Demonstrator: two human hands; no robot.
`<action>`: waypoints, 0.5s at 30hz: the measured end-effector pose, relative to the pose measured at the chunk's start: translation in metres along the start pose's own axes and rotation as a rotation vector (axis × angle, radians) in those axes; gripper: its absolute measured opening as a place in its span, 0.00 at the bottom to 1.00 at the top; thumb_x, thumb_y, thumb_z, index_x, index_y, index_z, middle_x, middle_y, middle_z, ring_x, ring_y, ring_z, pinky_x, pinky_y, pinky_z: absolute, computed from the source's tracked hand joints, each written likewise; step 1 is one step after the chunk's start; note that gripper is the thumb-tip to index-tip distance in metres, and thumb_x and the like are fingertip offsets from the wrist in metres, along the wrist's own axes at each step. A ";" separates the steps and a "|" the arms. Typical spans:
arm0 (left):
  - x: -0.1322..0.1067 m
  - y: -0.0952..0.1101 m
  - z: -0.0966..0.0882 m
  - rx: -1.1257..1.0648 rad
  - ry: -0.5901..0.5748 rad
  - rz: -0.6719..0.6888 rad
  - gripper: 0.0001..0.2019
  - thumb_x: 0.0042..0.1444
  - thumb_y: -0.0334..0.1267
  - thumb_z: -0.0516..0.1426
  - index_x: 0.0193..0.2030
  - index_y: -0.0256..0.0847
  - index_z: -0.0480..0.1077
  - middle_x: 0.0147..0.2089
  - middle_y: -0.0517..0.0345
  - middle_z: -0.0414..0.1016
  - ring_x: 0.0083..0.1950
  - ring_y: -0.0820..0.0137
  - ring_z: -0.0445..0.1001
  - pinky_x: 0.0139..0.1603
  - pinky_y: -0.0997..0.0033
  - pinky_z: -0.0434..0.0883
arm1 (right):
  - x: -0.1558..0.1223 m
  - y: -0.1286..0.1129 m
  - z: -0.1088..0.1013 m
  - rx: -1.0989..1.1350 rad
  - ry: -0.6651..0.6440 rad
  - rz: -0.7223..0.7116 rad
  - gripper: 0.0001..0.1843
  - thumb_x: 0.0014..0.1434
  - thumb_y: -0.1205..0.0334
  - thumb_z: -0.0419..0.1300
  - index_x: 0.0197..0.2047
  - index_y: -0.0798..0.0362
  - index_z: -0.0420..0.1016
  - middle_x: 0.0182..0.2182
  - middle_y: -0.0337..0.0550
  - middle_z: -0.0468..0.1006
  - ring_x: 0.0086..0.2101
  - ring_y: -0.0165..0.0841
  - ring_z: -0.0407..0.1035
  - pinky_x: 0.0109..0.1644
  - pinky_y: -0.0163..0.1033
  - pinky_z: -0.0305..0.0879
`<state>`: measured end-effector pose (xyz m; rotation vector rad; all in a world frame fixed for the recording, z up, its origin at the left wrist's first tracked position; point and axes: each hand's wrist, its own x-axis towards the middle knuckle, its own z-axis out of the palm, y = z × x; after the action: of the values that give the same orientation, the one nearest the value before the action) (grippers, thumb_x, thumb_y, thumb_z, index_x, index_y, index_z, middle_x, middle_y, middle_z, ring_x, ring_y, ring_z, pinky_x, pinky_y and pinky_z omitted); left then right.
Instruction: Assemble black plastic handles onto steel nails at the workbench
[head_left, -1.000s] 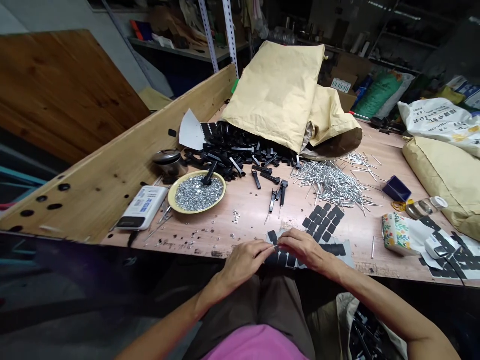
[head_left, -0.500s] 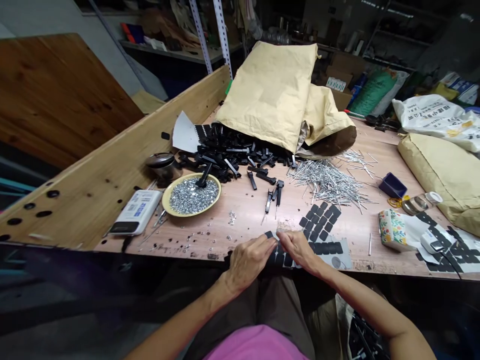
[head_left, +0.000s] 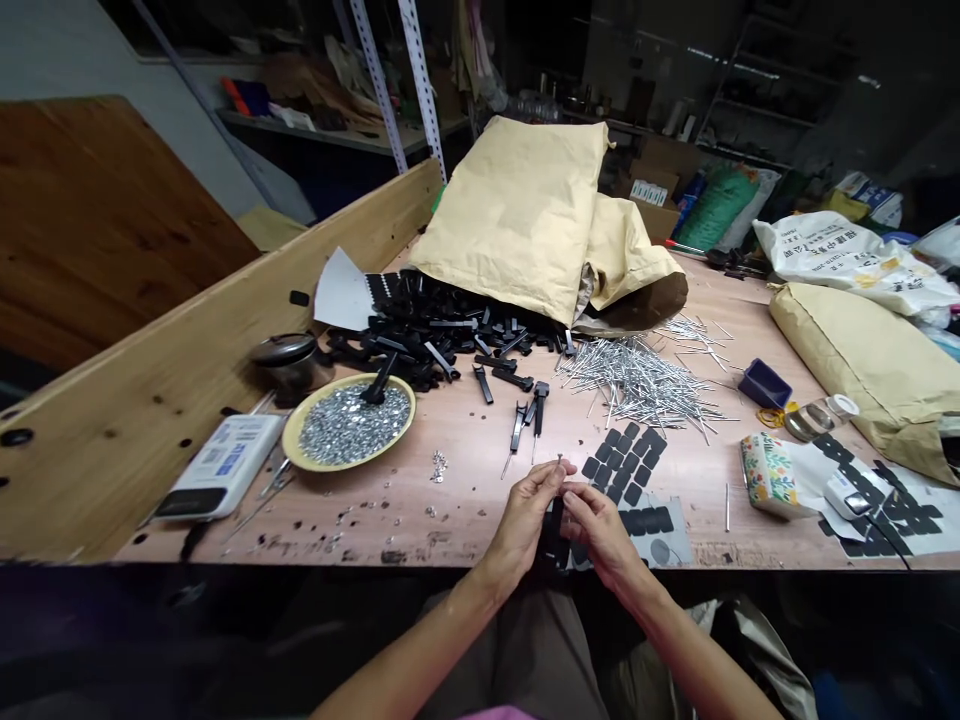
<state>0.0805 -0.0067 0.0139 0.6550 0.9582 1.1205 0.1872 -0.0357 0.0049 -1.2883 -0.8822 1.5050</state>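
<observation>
My left hand and my right hand meet at the table's front edge, fingers pinched together on a small black plastic piece with a thin metal pin sticking up from it. Under and just right of my hands lies a white backing sheet with several black adhesive pads. Two assembled black pieces with pins lie a little beyond my hands.
A heap of black plastic parts spills from a tan paper sack. A pile of metal pins lies to the right. A yellow dish of small silver bits, a white device, a floral box and more sacks stand around.
My hands lifted from the pad sheet and now hold the black piece upright with the pin showing. The camera view tilted slightly down and right.
</observation>
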 end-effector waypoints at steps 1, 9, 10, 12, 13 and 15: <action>0.001 -0.001 0.005 0.019 -0.006 0.016 0.18 0.40 0.51 0.64 0.30 0.38 0.77 0.40 0.51 0.77 0.49 0.62 0.71 0.53 0.64 0.65 | 0.000 -0.001 -0.001 0.035 0.013 0.009 0.19 0.46 0.46 0.65 0.35 0.52 0.73 0.32 0.40 0.73 0.30 0.29 0.67 0.30 0.33 0.66; 0.035 -0.005 0.024 0.615 -0.136 0.304 0.14 0.58 0.44 0.52 0.36 0.41 0.78 0.44 0.49 0.74 0.48 0.60 0.72 0.45 0.59 0.73 | 0.015 -0.009 -0.030 -0.206 0.237 -0.223 0.14 0.57 0.48 0.53 0.32 0.51 0.66 0.23 0.36 0.68 0.22 0.29 0.62 0.24 0.33 0.60; 0.045 -0.002 0.016 0.803 -0.109 0.442 0.11 0.57 0.39 0.54 0.39 0.43 0.78 0.46 0.49 0.74 0.52 0.58 0.70 0.49 0.54 0.71 | 0.021 -0.011 -0.044 -0.340 0.307 -0.301 0.13 0.58 0.50 0.52 0.33 0.51 0.66 0.24 0.37 0.68 0.24 0.30 0.63 0.25 0.34 0.60; 0.065 0.006 -0.004 1.141 -0.025 0.706 0.15 0.57 0.28 0.52 0.43 0.46 0.76 0.54 0.49 0.71 0.61 0.53 0.62 0.58 0.41 0.61 | 0.033 -0.014 -0.079 -0.673 0.470 -0.475 0.11 0.59 0.54 0.51 0.33 0.51 0.68 0.28 0.41 0.69 0.28 0.32 0.65 0.28 0.35 0.61; 0.074 0.008 -0.016 1.285 -0.053 0.808 0.18 0.55 0.23 0.50 0.43 0.46 0.76 0.57 0.49 0.70 0.64 0.52 0.58 0.59 0.38 0.57 | 0.039 -0.016 -0.098 -0.843 0.538 -0.538 0.11 0.59 0.56 0.50 0.33 0.51 0.69 0.30 0.42 0.69 0.30 0.33 0.65 0.29 0.36 0.61; 0.091 0.011 -0.038 1.489 -0.198 0.967 0.19 0.54 0.20 0.50 0.41 0.46 0.76 0.60 0.50 0.68 0.66 0.52 0.55 0.59 0.39 0.58 | 0.050 -0.017 -0.133 -1.140 0.599 -0.585 0.11 0.60 0.60 0.49 0.33 0.51 0.70 0.32 0.44 0.70 0.32 0.34 0.65 0.29 0.36 0.59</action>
<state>0.0536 0.0821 -0.0222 2.5812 1.2377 0.9105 0.3201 0.0107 -0.0194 -1.8604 -1.5769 0.0208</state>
